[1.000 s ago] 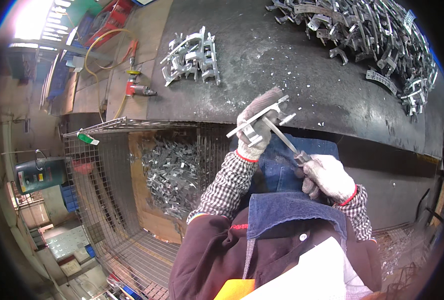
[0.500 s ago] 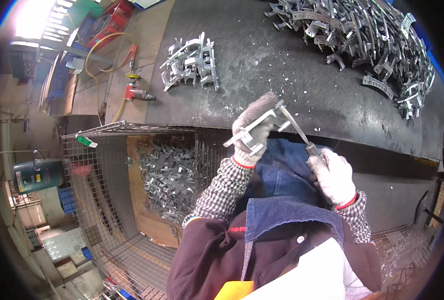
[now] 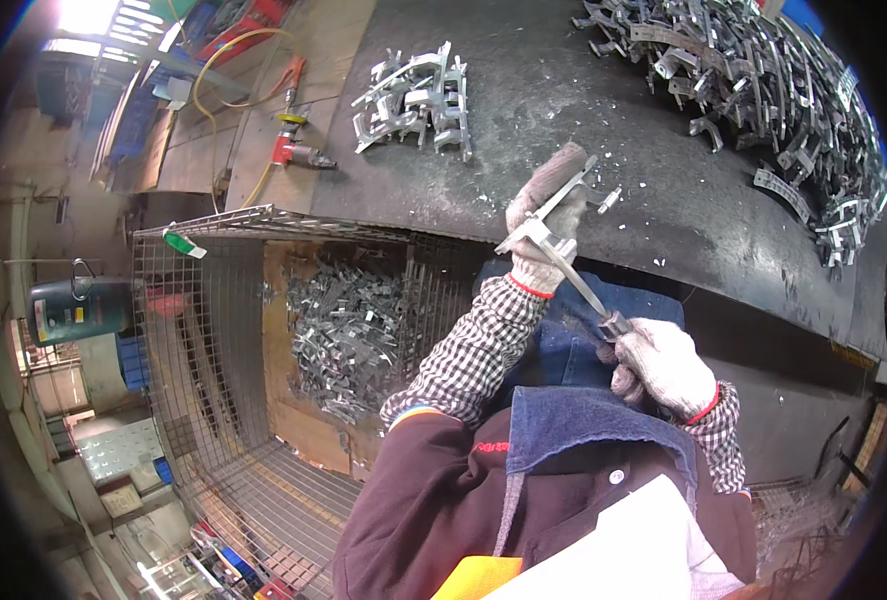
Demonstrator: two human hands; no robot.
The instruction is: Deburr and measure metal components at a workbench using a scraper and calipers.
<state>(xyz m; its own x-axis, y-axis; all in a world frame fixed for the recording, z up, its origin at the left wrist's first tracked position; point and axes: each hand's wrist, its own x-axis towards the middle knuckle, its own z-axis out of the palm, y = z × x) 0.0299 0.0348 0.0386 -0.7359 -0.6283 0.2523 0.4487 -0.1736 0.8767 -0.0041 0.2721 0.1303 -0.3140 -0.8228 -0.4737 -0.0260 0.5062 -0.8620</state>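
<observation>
My left hand (image 3: 564, 218), in a soiled white knit glove, is closed around a pale metal bracket (image 3: 562, 194) with short prongs, held above the near edge of the bench. My right hand (image 3: 669, 368), gloved too, grips the handle of a slim file-like tool (image 3: 586, 290). The tool's long, flat blade slants up and left, its tip lying against or just over the near end of the bracket. Whether the tip presses on the metal is hard to make out. The fingertips of my left hand show beyond the bracket.
On the dark bench (image 3: 524, 110) lies a small stack of brackets (image 3: 419, 100); a large heap of brackets (image 3: 764, 90) fills the far right. A red air tool (image 3: 286, 150) with a yellow hose rests at left. Below, a wire cage (image 3: 199, 340) contains many metal pieces (image 3: 344, 335).
The file-like tool's blade has shifted from the bracket's far right end to its near end. The bracket has turned in my left hand and tilts more steeply. My view has moved slightly.
</observation>
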